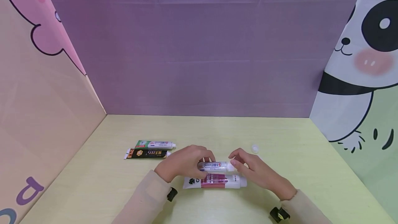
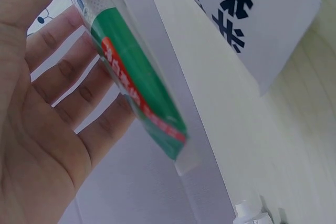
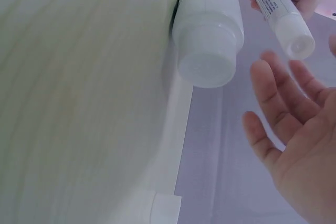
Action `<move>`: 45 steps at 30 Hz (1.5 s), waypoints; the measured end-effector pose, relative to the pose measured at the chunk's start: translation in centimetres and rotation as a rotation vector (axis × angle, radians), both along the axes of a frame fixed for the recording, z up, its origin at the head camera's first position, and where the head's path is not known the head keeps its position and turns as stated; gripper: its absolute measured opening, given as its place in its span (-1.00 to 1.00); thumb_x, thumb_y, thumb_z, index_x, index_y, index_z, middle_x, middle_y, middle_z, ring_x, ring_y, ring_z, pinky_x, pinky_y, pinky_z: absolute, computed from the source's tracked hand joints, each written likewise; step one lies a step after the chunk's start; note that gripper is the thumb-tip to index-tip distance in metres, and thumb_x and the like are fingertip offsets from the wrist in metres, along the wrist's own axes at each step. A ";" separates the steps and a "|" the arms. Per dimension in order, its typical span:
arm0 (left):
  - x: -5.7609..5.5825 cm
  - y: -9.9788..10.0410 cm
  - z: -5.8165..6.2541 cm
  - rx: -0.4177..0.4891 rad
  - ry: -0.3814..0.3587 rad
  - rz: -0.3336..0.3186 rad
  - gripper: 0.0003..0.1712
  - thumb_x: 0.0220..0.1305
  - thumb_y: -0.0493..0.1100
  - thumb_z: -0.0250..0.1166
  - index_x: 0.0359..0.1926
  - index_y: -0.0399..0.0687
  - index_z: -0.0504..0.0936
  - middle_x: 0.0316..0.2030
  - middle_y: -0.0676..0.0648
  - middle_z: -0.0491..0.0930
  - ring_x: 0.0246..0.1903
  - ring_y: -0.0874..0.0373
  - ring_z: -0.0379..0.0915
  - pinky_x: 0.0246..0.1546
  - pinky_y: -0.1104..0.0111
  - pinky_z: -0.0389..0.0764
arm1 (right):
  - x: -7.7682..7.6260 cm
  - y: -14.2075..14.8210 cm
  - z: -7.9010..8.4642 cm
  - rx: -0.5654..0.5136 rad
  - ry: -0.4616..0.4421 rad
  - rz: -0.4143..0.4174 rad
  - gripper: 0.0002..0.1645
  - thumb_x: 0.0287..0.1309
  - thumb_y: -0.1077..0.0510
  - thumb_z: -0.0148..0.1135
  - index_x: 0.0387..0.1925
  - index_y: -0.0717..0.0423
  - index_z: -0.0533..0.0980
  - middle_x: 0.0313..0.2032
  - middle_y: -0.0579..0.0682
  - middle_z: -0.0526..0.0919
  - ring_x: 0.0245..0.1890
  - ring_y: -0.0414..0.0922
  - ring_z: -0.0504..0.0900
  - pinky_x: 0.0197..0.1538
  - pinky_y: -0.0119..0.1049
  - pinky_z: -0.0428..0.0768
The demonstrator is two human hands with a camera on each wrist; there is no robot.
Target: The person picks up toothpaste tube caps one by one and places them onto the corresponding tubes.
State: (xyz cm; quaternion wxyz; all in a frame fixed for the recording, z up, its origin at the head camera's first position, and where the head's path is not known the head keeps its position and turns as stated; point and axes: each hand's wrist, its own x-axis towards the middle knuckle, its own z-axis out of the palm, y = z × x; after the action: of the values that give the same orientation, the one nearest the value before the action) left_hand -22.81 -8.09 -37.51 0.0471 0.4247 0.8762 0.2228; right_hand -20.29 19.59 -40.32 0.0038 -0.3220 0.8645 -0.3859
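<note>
My left hand (image 1: 189, 161) grips a small toothpaste tube (image 1: 216, 166), its thumb and fingers around the tail half. Green with a red band marks the tail of that tube (image 2: 137, 82) in the left wrist view. Its white capped end points right, toward my right hand (image 1: 256, 169). In the right wrist view the right hand (image 3: 296, 124) has loosely bent, spread fingers with nothing between them, a little apart from the capped end. Just nearer than the held tube lies a larger pink and white toothpaste tube (image 1: 214, 181), its white cap (image 3: 207, 59) facing right.
At the left of the table lie a green and white toothpaste tube (image 1: 155, 144) and a black toothpaste tube (image 1: 147, 153), side by side. A small round white piece (image 1: 255, 148) sits beyond the right hand. Purple (image 1: 205, 54) and cartoon-printed panels stand around the table (image 1: 124, 189).
</note>
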 end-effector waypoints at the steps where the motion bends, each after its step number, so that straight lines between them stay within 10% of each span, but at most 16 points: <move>1: 0.0 0.0 0.0 -0.001 -0.001 0.003 -0.62 0.04 -0.20 0.49 -0.06 0.09 0.69 -0.25 0.21 0.59 -0.33 0.36 0.47 -0.28 0.53 0.53 | 0.0 0.1 0.0 -0.006 0.006 -0.003 -0.80 0.47 0.03 0.09 0.01 -0.01 0.46 -0.18 -0.20 0.59 -0.23 -0.18 0.58 -0.20 -0.27 0.55; 8: -0.1 -0.2 0.1 0.009 0.006 -0.002 -0.62 0.02 -0.24 0.48 -0.07 0.09 0.69 -0.26 0.21 0.58 -0.35 0.36 0.46 -0.31 0.52 0.52 | 0.0 0.5 -0.5 -0.065 0.108 0.046 -0.61 0.20 0.09 0.43 -0.02 -0.01 0.44 -0.13 -0.21 0.52 -0.20 -0.15 0.53 -0.12 -0.26 0.54; 25: 0.0 -0.2 0.1 0.001 0.017 0.003 -0.63 0.03 -0.22 0.47 -0.07 0.09 0.69 -0.26 0.20 0.58 -0.35 0.36 0.46 -0.31 0.52 0.52 | 0.1 0.2 -0.3 -0.043 0.120 0.083 -0.56 0.08 0.31 0.46 -0.09 0.00 0.43 -0.21 -0.21 0.53 -0.24 -0.10 0.58 -0.14 -0.20 0.61; 45: -0.1 -0.4 0.1 0.020 0.022 -0.001 -0.62 0.02 -0.23 0.47 -0.08 0.07 0.69 -0.26 0.19 0.58 -0.36 0.35 0.45 -0.32 0.52 0.52 | 0.1 0.5 -0.1 -0.011 0.050 0.071 -0.84 0.35 0.04 0.27 -0.13 -0.04 0.49 -0.37 -0.28 0.57 -0.35 -0.28 0.55 -0.24 -0.25 0.57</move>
State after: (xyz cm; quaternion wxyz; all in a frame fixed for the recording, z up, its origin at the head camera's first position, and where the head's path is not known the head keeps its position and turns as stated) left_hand -22.89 -8.49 -37.40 0.0333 0.4277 0.8744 0.2268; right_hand -20.20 20.06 -40.43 -0.0060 -0.3620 0.8503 -0.3820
